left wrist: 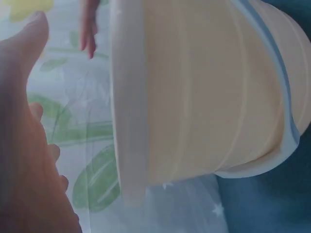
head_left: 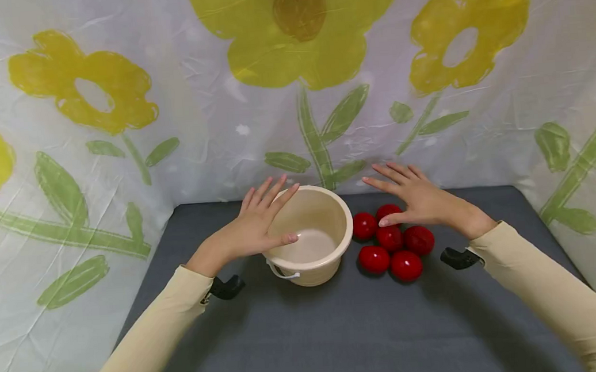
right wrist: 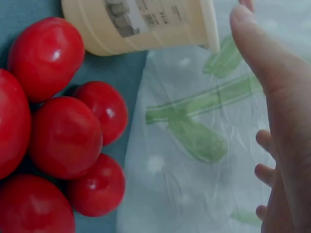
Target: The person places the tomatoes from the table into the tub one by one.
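A cream plastic bucket point(head_left: 329, 259) stands upright on the dark cloth, its pale handle point(head_left: 283, 272) hanging down at the front left. Inside, its visible floor is bare. My left hand point(head_left: 254, 226) is spread over the bucket's left rim, fingers straight and holding nothing. To the right of the bucket lies a cluster of several glossy red apple-like round fruits point(head_left: 406, 266). Above the back of that cluster hovers my right hand point(head_left: 421, 200), fingers extended, nothing in it. The right wrist view shows the fruits point(right wrist: 65, 138) close together, with a printed label point(right wrist: 146, 17) on the bucket's side.
A dark grey cloth point(head_left: 308, 335) covers the table. White curtains with yellow flowers point(head_left: 298, 13) hang behind and on both sides, close to the table's back edge. Black wrist mounts point(head_left: 227, 287) sit under both cuffs.
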The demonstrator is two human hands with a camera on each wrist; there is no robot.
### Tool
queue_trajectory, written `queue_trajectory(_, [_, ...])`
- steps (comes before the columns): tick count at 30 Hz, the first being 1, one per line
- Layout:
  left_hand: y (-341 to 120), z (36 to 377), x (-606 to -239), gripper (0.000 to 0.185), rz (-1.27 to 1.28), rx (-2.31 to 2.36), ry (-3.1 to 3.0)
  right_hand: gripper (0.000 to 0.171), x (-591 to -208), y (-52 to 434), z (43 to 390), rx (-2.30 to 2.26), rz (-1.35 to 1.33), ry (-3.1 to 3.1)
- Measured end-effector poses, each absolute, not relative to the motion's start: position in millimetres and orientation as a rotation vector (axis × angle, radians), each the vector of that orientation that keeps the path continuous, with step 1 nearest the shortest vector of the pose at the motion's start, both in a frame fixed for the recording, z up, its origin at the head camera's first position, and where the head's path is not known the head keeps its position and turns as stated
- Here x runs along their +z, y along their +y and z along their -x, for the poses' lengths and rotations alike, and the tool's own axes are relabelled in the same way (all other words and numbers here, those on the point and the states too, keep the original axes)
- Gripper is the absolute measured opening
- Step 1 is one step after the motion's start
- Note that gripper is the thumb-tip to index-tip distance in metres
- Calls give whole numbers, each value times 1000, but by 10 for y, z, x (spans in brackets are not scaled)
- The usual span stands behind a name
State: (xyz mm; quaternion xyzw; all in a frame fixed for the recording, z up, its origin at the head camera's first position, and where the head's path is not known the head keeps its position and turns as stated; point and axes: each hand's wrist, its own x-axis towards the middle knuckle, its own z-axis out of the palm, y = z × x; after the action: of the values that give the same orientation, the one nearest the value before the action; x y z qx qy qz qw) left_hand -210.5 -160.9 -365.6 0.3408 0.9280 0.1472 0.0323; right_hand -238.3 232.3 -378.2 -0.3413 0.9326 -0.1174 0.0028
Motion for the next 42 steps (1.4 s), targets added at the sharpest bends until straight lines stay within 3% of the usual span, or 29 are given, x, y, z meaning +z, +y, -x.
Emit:
queue_trajectory(13, [-1989, 1974, -3770, 87, -702, 1206, 2703, 99, -3926, 2486, 2588, -781, 948, 2849])
queue_trajectory(23, [-2000, 1766, -3978, 67, -257, 1511, 2629, 86, -4259, 2597, 2769, -991, 850, 2789])
queue_trajectory(34, [-1974, 1705, -4163, 58, -130, 1797, 2320, 71, -4582, 2742, 2866, -1089, 568, 2621])
queue_trajectory(42, [-1933, 1729, -4216, 54, -71, 1955, 2170, 64, -4729, 2808, 2900, -1073, 527, 2557])
